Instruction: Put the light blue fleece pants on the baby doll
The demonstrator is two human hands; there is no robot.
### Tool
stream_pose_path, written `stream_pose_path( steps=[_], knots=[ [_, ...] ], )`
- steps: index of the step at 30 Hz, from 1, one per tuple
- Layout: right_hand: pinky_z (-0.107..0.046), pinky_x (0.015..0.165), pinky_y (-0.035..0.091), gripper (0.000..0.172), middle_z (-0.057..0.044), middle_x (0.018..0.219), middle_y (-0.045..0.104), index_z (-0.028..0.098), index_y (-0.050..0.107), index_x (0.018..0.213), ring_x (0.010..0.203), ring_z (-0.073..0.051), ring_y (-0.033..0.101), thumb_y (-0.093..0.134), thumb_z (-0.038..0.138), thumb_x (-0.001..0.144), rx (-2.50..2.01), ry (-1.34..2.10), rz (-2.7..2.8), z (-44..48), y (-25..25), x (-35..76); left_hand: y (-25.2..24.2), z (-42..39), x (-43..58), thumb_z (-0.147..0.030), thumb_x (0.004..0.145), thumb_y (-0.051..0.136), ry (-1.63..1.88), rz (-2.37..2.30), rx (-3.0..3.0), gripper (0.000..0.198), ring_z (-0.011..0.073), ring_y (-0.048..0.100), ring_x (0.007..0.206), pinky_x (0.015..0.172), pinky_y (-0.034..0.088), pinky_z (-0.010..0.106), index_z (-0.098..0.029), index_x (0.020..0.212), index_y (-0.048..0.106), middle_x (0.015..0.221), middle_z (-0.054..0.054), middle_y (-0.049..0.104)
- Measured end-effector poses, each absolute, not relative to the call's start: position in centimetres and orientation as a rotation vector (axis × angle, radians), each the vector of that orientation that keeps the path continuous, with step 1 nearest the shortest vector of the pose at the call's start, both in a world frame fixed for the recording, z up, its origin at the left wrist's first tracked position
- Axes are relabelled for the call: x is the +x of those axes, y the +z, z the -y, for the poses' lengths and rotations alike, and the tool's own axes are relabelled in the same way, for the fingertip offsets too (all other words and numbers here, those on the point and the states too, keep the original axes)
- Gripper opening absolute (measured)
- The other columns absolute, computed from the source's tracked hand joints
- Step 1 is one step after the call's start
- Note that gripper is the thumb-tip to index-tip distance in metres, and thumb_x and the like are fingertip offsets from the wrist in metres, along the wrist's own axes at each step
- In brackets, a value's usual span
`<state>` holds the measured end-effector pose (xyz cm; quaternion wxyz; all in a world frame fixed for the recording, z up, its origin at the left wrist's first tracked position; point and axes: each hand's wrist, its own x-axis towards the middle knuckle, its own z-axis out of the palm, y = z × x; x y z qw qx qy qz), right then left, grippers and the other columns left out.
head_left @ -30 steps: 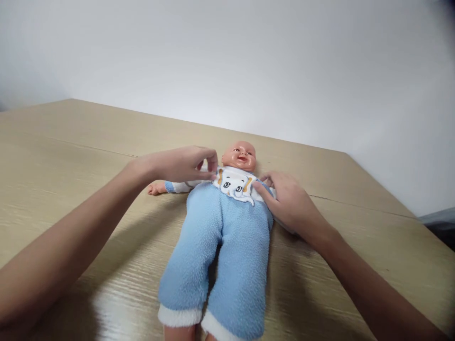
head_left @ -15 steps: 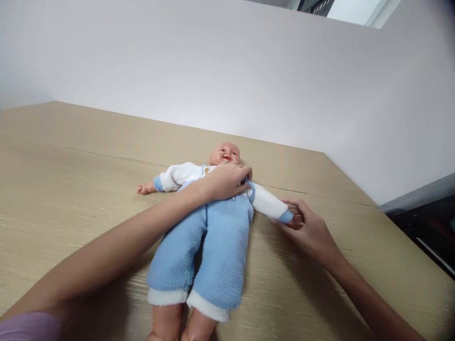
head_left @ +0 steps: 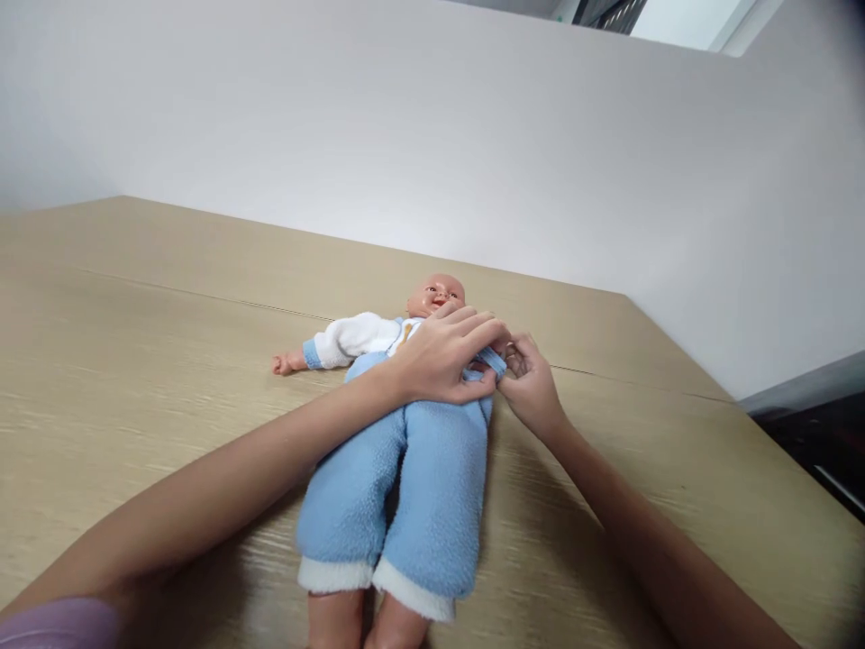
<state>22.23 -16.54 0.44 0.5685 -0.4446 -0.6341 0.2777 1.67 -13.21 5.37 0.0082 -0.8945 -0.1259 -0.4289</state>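
Note:
On its back lies a baby doll (head_left: 432, 293) dressed in a white top (head_left: 361, 338) and fluffy blue overalls (head_left: 442, 478) with white cuffs. My left hand (head_left: 450, 356) reaches across the doll's chest, its thumb and fingers closed around a blue strap (head_left: 490, 361) of the overalls at the shoulder on the right. Against that same strap, my right hand (head_left: 533, 388) has its fingertips pinched together, meeting the left fingers. The doll's arm on this side is hidden behind my hands. Its other arm (head_left: 290, 362) stretches out to the left.
The doll rests on a wide light wooden table (head_left: 168, 361) with a thin seam running across it. A plain pale wall (head_left: 405, 135) rises behind the table's far edge. Some dark object (head_left: 817, 442) stands beyond the right edge.
My right hand has left the doll's white sleeve and cuff and moved up and left to the shoulder strap. The left hand has shifted slightly right and now lifts the strap.

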Motion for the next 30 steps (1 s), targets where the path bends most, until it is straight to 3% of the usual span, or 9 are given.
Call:
stream_pose_path(
  steps=[4,8,12,15,20,23,25,30],
  knots=[
    [-0.041,0.102,0.059,0.033,-0.007,0.121,0.061,0.030,0.074,0.126,0.115,-0.026,0.064,0.073,0.050,0.100,-1.006,0.619,1.658,17.6,0.1,22.8,5.3,13.1,1.7,-0.029,0.089,0.060,-1.447,0.439,-2.762,0.019,0.0254,0.067,0.094,0.094,0.046,0.041,-0.022,0.105,0.056,0.099,0.007,0.073],
    [-0.050,0.121,0.046,0.039,-0.011,0.138,0.057,0.031,0.072,0.140,0.139,-0.031,0.053,0.054,0.049,0.111,-1.032,0.544,1.803,18.9,0.0,23.7,6.1,13.0,1.9,-0.032,0.081,0.062,-1.496,0.633,-2.916,0.024,0.0233,0.061,0.084,0.084,0.044,0.039,-0.022,0.101,0.054,0.091,0.003,0.066],
    [-0.048,0.103,0.055,0.039,-0.013,0.133,0.055,0.027,0.071,0.139,0.121,-0.030,0.058,0.061,0.049,0.108,-1.049,0.449,1.841,19.5,-0.2,23.2,7.4,12.7,2.2,-0.035,0.079,0.065,-1.392,1.028,-3.273,0.019,0.0185,0.053,0.073,0.070,0.039,0.035,-0.024,0.087,0.051,0.077,-0.003,0.056],
    [-0.047,0.094,0.056,0.037,-0.014,0.130,0.056,0.024,0.072,0.132,0.108,-0.028,0.059,0.064,0.049,0.107,-1.062,0.385,1.847,19.7,-0.1,22.4,8.0,12.0,2.6,-0.036,0.081,0.066,-1.371,1.290,-3.420,0.018,0.0178,0.055,0.076,0.072,0.040,0.033,-0.023,0.081,0.054,0.076,-0.004,0.057],
    [-0.047,0.108,0.050,0.026,-0.011,0.125,0.059,0.024,0.078,0.109,0.118,-0.029,0.060,0.067,0.047,0.105,-1.088,0.430,1.735,20.0,-0.1,21.4,8.2,10.8,3.0,-0.029,0.081,0.067,-1.280,1.581,-3.444,0.014,0.0169,0.057,0.076,0.072,0.041,0.031,-0.020,0.076,0.057,0.076,-0.003,0.058],
    [-0.046,0.119,0.045,0.026,-0.008,0.121,0.067,0.026,0.076,0.097,0.125,-0.028,0.063,0.068,0.050,0.103,-1.074,0.742,1.443,19.6,-0.5,21.2,7.9,10.5,2.7,-0.028,0.084,0.067,-1.184,1.592,-3.457,0.011,0.0174,0.060,0.078,0.072,0.044,0.030,-0.020,0.080,0.061,0.079,-0.002,0.062],
    [-0.046,0.119,0.048,0.030,-0.007,0.113,0.071,0.027,0.071,0.095,0.120,-0.027,0.066,0.066,0.056,0.101,-1.050,0.969,1.237,19.0,-1.0,21.2,7.6,10.4,2.4,-0.032,0.087,0.069,-1.082,1.512,-3.439,0.014,0.0187,0.063,0.082,0.075,0.046,0.031,-0.020,0.087,0.063,0.084,-0.001,0.066],
    [-0.044,0.093,0.062,0.037,-0.003,0.086,0.066,0.027,0.061,0.089,0.088,-0.025,0.069,0.059,0.063,0.098,-1.128,1.084,1.150,18.0,-2.4,22.0,6.8,10.5,2.3,-0.049,0.100,0.061,-0.843,1.393,-3.307,0.031,0.0206,0.063,0.080,0.077,0.045,0.034,-0.021,0.086,0.059,0.084,0.001,0.067]
  ],
)
